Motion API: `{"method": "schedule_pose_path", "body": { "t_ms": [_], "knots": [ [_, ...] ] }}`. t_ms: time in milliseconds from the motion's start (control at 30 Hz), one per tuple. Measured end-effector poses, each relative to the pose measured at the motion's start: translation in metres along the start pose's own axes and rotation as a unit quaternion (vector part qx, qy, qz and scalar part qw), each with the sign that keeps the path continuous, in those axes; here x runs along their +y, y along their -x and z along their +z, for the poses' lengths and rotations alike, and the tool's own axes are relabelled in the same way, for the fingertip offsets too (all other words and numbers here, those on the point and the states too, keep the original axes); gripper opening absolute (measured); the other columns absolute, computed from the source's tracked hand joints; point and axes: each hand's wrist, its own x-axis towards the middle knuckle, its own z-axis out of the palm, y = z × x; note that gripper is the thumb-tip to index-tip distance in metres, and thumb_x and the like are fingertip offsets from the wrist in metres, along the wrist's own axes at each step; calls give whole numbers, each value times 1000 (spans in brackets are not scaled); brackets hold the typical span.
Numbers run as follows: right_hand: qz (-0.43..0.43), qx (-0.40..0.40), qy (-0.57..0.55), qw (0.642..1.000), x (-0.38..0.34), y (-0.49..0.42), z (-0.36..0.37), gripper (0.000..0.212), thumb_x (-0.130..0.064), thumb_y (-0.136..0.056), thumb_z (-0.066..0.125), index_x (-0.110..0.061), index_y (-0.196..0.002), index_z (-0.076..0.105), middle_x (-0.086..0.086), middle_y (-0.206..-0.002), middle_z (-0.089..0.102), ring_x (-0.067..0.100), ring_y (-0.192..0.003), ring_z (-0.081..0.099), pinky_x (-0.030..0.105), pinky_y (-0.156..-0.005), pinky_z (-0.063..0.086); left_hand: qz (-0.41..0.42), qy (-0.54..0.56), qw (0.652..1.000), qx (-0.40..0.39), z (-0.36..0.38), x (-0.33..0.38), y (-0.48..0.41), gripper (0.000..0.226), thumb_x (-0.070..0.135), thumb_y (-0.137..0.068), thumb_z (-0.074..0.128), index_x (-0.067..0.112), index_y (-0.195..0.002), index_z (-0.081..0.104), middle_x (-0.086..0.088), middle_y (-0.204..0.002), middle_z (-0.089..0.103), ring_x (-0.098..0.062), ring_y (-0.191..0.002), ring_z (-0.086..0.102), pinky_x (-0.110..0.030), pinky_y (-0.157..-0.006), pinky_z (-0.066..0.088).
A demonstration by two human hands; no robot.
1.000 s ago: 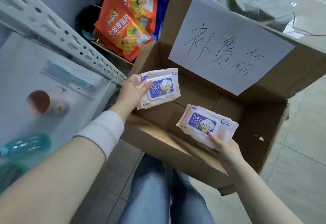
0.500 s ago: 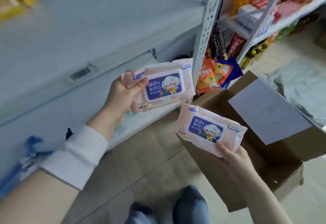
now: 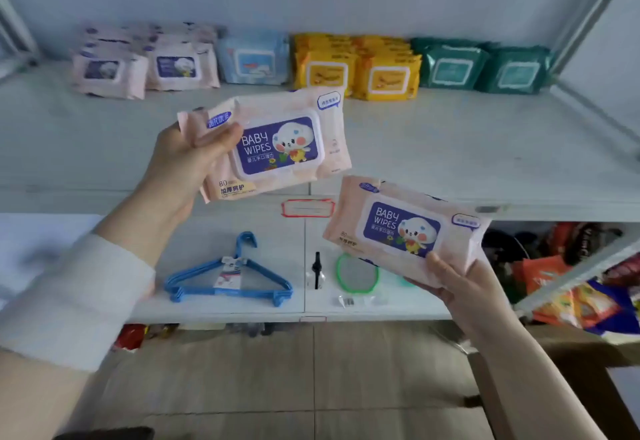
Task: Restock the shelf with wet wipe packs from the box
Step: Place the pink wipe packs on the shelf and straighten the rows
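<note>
My left hand (image 3: 180,166) grips a pink baby wipes pack (image 3: 277,142) by its left end, held up in front of the white shelf (image 3: 485,149). My right hand (image 3: 460,284) holds a second pink baby wipes pack (image 3: 401,228) from below, lower and to the right. At the back left of the shelf stand matching pink packs (image 3: 145,62). The cardboard box (image 3: 571,363) shows only as a brown edge at the lower right.
Beside the pink packs stand a blue pack (image 3: 254,59), yellow packs (image 3: 356,65) and green packs (image 3: 481,67). The lower shelf carries blue hangers (image 3: 228,277) and a green ring (image 3: 356,275). Snack bags (image 3: 581,294) fill the right. A slanted metal post (image 3: 585,20) bounds the shelf's right side.
The view swung up from the box to face the shelf. Both hands rose with their packs, from over the box to in front of the wipes shelf.
</note>
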Motion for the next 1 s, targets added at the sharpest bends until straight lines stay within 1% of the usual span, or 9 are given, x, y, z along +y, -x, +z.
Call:
{"method": "schedule_pose_path", "body": {
  "t_ms": [133, 233, 367, 433, 567, 700, 800, 933, 1000],
  "knots": [
    [-1, -42, -1, 999, 8, -34, 87, 35, -16, -73, 61, -10, -107, 61, 2, -98, 75, 18, -90, 71, 26, -67, 58, -27, -11, 995, 92, -110, -6, -9, 1, 19, -83, 66, 18, -83, 65, 12, -74, 74, -8, -73, 70, -38, -82, 54],
    [-3, -54, 16, 998, 9, -60, 123, 32, -18, -71, 62, -13, -102, 62, 2, -95, 75, 19, -88, 71, 28, -69, 59, -58, -13, 988, 141, -154, -26, -15, 7, 24, -81, 68, 17, -82, 65, 8, -70, 73, -22, -77, 66, -47, -82, 49],
    [-4, -72, 38, 997, 14, -119, 176, 38, -20, -69, 65, -12, -106, 61, 2, -96, 75, 20, -89, 71, 31, -70, 59, -89, 4, 980, 177, -204, -57, -53, 6, 21, -84, 65, 18, -79, 62, 7, -67, 73, -15, -64, 69, -33, -61, 57],
    [-9, -89, 38, 995, 17, -153, 200, 37, -20, -69, 65, -14, -106, 61, 1, -99, 75, 19, -91, 71, 31, -69, 59, -96, 5, 980, 175, -222, -68, -83, 6, 21, -84, 65, 17, -82, 60, 7, -68, 73, -10, -60, 69, -34, -56, 57],
    [-8, -118, 41, 992, 20, -221, 253, 38, -19, -71, 63, -16, -109, 60, -1, -102, 74, 16, -92, 70, 34, -72, 59, -124, 14, 980, 154, -255, -86, -151, 7, 21, -87, 61, 17, -93, 61, 6, -75, 74, -10, -67, 70, -37, -64, 58],
    [1, -133, 47, 990, 23, -286, 306, 27, -14, -77, 62, -24, -101, 59, -11, -91, 75, 11, -86, 71, 29, -66, 60, -157, 0, 982, 106, -283, -97, -210, 10, 17, -87, 60, 16, -97, 61, 5, -77, 75, -11, -67, 71, -31, -53, 57],
    [5, -140, 50, 989, 27, -329, 341, 25, -4, -86, 56, -23, -101, 59, -9, -90, 75, 12, -86, 71, 31, -69, 60, -174, -4, 982, 77, -299, -110, -246, 11, 17, -87, 60, 16, -97, 64, 2, -81, 75, -12, -69, 71, -27, -54, 57],
    [12, -86, 82, 993, 43, -377, 377, 25, 0, -87, 57, -13, -108, 59, -4, -92, 70, 12, -82, 68, 29, -70, 60, -158, -77, 981, 85, -323, -128, -294, 29, 22, -85, 64, 6, -108, 59, -8, -97, 72, -24, -83, 69, -41, -74, 56],
    [-9, -17, 148, 989, 51, -396, 391, 29, -4, -83, 65, -5, -112, 60, -2, -85, 66, 12, -74, 61, 28, -65, 54, -117, -130, 981, 87, -332, -135, -315, 17, 20, -82, 67, 14, -97, 59, -4, -96, 69, -14, -80, 67, -32, -74, 55]
  ]
}}
